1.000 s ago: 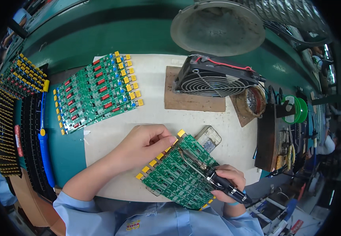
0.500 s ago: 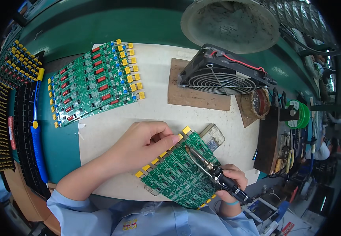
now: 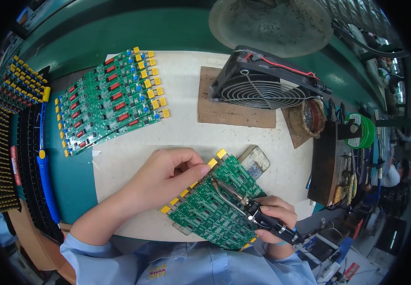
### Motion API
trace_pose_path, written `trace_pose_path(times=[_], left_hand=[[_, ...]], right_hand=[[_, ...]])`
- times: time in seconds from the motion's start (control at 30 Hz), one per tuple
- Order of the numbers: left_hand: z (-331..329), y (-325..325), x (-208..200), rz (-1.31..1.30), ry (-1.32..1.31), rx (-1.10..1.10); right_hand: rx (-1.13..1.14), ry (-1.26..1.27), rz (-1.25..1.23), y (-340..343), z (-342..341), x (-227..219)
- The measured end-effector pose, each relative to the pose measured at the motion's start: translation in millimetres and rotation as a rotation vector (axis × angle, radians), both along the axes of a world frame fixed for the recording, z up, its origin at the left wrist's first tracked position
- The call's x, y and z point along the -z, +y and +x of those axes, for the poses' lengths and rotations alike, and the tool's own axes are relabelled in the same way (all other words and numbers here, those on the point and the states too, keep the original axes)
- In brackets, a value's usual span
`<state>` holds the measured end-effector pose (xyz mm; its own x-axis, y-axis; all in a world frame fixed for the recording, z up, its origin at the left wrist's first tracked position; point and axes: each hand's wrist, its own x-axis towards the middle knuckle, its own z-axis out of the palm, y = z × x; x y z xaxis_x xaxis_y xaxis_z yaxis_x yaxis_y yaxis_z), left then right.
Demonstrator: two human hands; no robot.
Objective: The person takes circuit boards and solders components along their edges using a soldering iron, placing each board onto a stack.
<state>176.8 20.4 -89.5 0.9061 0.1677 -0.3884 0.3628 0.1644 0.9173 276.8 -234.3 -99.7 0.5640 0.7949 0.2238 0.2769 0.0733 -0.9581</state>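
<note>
The left hand (image 3: 174, 168) pinches a yellow block (image 3: 212, 163) on the edge of a green circuit board (image 3: 205, 213) between thumb and forefinger; the right hand (image 3: 277, 216) is wrapped round the soldering iron (image 3: 254, 210). Its tip is near that edge; contact is unclear. Good work probably calls for a still block, a steady wrist and left fingertips clear of the metal tip. The board, flat and flecked with silver, slants partly across a scuffed grey slab (image 3: 256, 164). Beyond, a black fan (image 3: 262, 97) with ringed wire stands on a rough brown plate (image 3: 215, 114).
</note>
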Motion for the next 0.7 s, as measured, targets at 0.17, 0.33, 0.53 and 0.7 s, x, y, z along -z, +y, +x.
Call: trace_pose_path(times=[0.17, 0.33, 0.53, 0.7], left_hand=[[-1.4, -0.4, 0.0, -0.001, 0.005, -0.003], [-2.3, -0.4, 1.3, -0.001, -0.005, 0.002], [-1.6, -1.0, 0.0, -0.024, 0.029, -0.001], [-1.7, -1.5, -1.3, -0.044, 0.045, -0.006]], right_hand=[[-0.006, -0.007, -0.018, -0.6, -0.2, 0.1], [-0.01, -0.002, -0.007, 1.0, 0.5, -0.2], [-0.044, -0.038, 0.008, -1.2, 3.0, 4.1], [-0.055, -0.055, 0.011, -1.0, 2.7, 4.3]])
